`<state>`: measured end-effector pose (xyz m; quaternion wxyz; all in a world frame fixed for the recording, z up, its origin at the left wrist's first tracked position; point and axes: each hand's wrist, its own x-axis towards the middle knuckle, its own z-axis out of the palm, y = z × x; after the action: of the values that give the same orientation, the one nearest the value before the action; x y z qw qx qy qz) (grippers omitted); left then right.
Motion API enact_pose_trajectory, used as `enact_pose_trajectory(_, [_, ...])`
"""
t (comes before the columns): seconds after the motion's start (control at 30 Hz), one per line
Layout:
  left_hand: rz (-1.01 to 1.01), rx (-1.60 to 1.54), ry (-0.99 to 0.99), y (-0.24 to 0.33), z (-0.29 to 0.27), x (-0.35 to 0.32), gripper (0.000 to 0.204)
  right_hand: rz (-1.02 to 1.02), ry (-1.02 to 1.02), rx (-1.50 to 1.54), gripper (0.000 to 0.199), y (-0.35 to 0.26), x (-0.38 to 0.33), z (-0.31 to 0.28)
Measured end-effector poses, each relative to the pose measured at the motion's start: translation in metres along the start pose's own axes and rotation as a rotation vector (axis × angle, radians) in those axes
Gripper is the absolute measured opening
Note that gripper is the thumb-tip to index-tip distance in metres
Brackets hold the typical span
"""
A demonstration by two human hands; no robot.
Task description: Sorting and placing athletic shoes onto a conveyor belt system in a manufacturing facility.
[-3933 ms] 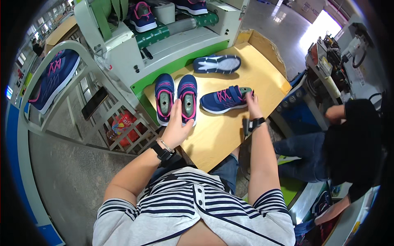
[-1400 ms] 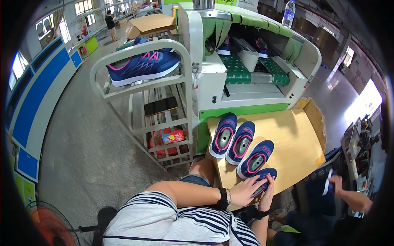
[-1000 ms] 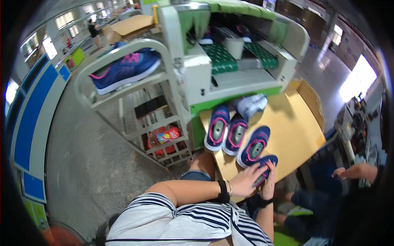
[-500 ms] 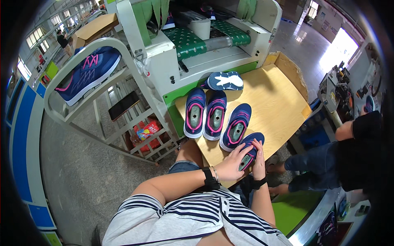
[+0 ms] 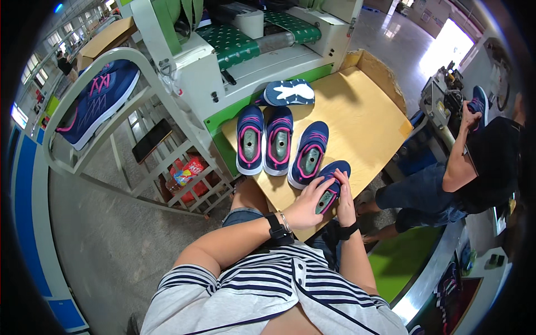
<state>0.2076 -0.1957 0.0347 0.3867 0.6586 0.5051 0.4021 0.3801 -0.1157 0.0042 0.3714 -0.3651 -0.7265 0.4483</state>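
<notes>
A navy sneaker with pink trim [image 5: 337,167] is at the near edge of the wooden board, held between my two hands. My left hand [image 5: 305,207] lies along its left side, fingers reaching over the upper. Against its right side presses my right hand [image 5: 345,202], its fingers stretched and close together. A grey-green last [image 5: 324,202] shows in the shoe opening. Just beyond stands a matching sneaker [image 5: 317,133], and a pair made of a left sneaker [image 5: 249,118] and a right sneaker [image 5: 278,117] is further left. Another sneaker [image 5: 289,92] lies on its side, white-patterned sole showing.
Behind the wooden board [image 5: 368,120] is a machine with a green dotted conveyor belt [image 5: 234,47]. On the left, a metal rack [image 5: 84,167] bears a large-looking sneaker [image 5: 100,103] and a phone [image 5: 152,139]. At right, a co-worker [image 5: 486,167] holds up a sneaker [image 5: 478,106].
The view has shifted, so the board and shoes sit further left and higher. My hands stay on the same sneaker. The co-worker's arm and shoe have come further into view.
</notes>
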Motion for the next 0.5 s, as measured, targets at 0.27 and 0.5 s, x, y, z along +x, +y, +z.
enact_pose_trajectory(0.27, [-0.268, -0.728, -0.085, 0.035, -0.068, -0.009, 0.086, 0.048, 0.194, 0.52, 0.055, -0.007, -0.012, -0.036])
enact_pose_trajectory(0.5, [-0.065, -0.463, 0.287, 0.089, -0.152, -0.034, 0.091, 0.049, 0.068, 0.151, 0.037, -0.058, 0.063, -0.057])
